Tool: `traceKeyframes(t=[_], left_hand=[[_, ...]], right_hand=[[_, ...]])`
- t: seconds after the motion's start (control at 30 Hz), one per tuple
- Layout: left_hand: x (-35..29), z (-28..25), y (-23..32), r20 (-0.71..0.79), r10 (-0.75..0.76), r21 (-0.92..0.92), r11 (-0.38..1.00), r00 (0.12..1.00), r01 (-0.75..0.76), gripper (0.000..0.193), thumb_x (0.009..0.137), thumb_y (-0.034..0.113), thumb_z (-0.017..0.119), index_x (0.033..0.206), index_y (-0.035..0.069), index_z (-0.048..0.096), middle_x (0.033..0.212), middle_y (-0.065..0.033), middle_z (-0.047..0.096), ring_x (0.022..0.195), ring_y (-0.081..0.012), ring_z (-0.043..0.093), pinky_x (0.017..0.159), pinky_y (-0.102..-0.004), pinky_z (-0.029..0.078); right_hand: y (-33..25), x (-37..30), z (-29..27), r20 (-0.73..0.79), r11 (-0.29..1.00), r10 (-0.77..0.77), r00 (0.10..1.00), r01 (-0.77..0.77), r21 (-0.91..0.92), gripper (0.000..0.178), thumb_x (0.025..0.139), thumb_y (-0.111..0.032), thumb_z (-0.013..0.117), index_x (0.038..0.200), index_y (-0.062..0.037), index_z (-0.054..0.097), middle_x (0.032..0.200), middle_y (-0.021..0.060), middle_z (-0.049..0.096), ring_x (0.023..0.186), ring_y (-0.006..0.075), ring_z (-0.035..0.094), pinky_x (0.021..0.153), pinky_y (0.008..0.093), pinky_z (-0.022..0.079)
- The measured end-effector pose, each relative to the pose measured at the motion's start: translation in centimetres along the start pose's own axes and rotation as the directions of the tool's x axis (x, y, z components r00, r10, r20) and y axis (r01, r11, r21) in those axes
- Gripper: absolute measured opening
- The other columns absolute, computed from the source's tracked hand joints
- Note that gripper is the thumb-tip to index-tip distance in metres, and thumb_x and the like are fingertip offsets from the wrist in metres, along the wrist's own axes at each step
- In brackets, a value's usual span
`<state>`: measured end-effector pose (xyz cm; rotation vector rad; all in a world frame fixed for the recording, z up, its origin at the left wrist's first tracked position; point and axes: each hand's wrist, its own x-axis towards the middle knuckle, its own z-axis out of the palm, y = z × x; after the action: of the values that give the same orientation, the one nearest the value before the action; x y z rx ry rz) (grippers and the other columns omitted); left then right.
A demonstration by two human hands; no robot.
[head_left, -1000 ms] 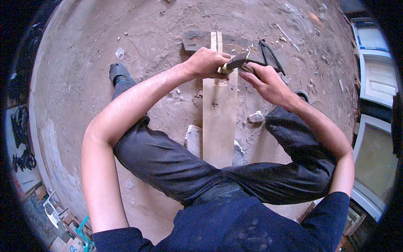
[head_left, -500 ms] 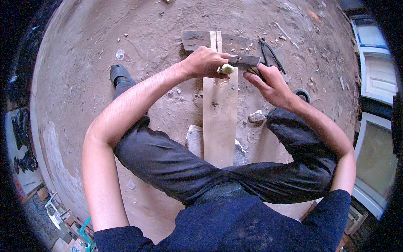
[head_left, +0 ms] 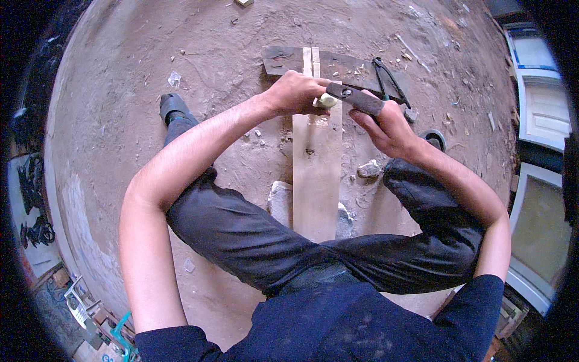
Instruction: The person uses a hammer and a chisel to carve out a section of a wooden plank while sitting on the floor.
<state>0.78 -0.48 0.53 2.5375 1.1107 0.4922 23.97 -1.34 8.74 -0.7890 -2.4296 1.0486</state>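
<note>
As I look down through the head view, taking the middle of the pale wooden board (head_left: 316, 163) as my clock's centre, the board runs from twelve o'clock to six, its near end between my legs (head_left: 241, 229). Just before twelve, my left hand (head_left: 295, 93) is curled round the pale yellow handle (head_left: 327, 100) of a tool, perhaps a chisel; its working end is hidden, so I cannot tell how it meets the wood. At two, my right hand (head_left: 391, 130) is closed on the hammer (head_left: 354, 98), whose dark head hangs at one o'clock, its left end just beside the handle's butt; whether they touch, I cannot tell.

To strike well, I judge, the hammer's face should land square on the middle of the butt, swung along the handle's line; a slanted blow could glance onto my left hand, which is very near. I would grip the handle firmly but lower down, and favour short, wrist-led taps. The board wants solid support beneath the struck spot; a dark plank (head_left: 283, 60) lies crosswise at twelve. At half past one, a pliers-like tool (head_left: 395, 85) lies near my right hand, so the backswing needs room.
</note>
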Motion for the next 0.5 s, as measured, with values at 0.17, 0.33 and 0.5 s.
traceKeyframes(t=[0.17,0.33,0.5], left_hand=[[-0.2,1.1,-0.6,-0.011,-0.010,0.018,1.000,1.000,0.010,0.034,0.072,0.034,0.075,0.099,0.019,0.061,0.092,0.0015,0.064,0.076,-0.0249,0.067,0.060,-0.0371,0.055],[0.2,1.0,-0.2,0.078,-0.001,0.069,0.998,0.997,-0.004,0.036,0.073,0.036,0.074,0.102,0.019,0.061,0.094,0.0001,0.064,0.076,-0.0263,0.067,0.061,-0.0388,0.054],[-0.5,1.0,0.3,-0.001,-0.036,-0.030,0.999,0.999,0.036,0.046,0.073,0.033,0.075,0.114,0.018,0.059,0.100,-0.0039,0.064,0.082,-0.0314,0.065,0.067,-0.0428,0.053]], right_hand=[[0.8,0.0,0.7,0.206,0.966,0.238,0.949,-0.210,-0.149,0.025,0.094,-0.026,0.053,0.106,-0.0049,0.054,0.066,0.0214,0.055,0.062,0.0390,0.056,0.058,0.0460,0.043],[1.1,-0.5,0.6,0.187,0.975,0.180,0.966,-0.150,-0.163,0.023,0.095,-0.024,0.053,0.100,-0.0020,0.054,0.058,0.0205,0.050,0.054,0.0381,0.054,0.051,0.0437,0.039],[1.9,0.0,0.5,0.192,0.982,0.140,0.971,-0.161,0.101,0.032,0.097,-0.027,0.051,0.112,0.0013,0.055,0.070,0.0197,0.052,0.064,0.0210,0.050,0.062,0.0365,0.043]])
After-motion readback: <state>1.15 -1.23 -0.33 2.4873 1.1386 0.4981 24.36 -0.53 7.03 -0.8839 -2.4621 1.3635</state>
